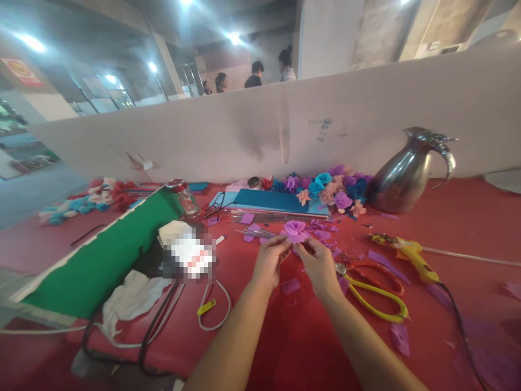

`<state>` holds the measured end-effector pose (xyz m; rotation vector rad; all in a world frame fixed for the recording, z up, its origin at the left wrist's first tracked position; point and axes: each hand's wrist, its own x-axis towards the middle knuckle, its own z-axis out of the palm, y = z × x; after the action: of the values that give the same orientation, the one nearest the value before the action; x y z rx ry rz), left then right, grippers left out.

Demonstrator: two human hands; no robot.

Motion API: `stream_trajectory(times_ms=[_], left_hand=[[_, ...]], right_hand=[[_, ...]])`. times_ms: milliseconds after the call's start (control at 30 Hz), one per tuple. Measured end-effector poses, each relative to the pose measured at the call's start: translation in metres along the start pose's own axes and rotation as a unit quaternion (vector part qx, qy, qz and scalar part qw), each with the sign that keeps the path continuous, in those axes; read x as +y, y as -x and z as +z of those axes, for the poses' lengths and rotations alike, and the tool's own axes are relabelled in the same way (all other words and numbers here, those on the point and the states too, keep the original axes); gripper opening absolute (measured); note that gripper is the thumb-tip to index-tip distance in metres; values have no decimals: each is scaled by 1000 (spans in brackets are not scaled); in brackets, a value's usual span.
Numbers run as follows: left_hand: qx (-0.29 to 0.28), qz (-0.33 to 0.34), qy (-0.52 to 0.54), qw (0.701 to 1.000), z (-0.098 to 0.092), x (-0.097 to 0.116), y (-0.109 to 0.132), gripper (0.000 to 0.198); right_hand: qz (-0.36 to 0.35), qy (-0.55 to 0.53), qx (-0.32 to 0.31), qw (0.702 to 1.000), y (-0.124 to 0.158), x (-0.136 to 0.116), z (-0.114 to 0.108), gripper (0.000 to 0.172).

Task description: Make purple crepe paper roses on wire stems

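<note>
Both my hands meet above the red table (309, 347) and pinch a purple paper flower (294, 229) between their fingertips. My left hand (269, 262) grips its lower left side, fingers closed. My right hand (320, 264) holds the right side, fingers curled on the petals. Purple paper scraps (290, 285) lie under and around my hands.
Yellow-handled scissors (376, 293) and a yellow glue gun (411, 254) with its cable lie to the right. A metal jug (401, 176) stands at the back right beside a heap of paper flowers (325, 187) and blue sheets (268, 201). A green board (101, 255), cloth and cables lie left. People stand behind the white partition (260, 130).
</note>
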<state>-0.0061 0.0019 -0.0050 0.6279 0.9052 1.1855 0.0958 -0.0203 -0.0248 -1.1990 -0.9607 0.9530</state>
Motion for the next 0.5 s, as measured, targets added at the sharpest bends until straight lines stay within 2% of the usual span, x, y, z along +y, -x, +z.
stream_trajectory(times_ms=[167, 367, 500], left_hand=[[-7, 11, 25, 1000, -2, -1, -3, 24], [-36, 27, 20, 999, -4, -3, -5, 23], [-45, 15, 43, 998, -6, -6, -8, 25]], right_hand=[[5, -46, -16, 999, 0, 1, 0, 27], [20, -37, -10, 999, 2, -1, -1, 24], [66, -135, -16, 988, 4, -9, 0, 13]])
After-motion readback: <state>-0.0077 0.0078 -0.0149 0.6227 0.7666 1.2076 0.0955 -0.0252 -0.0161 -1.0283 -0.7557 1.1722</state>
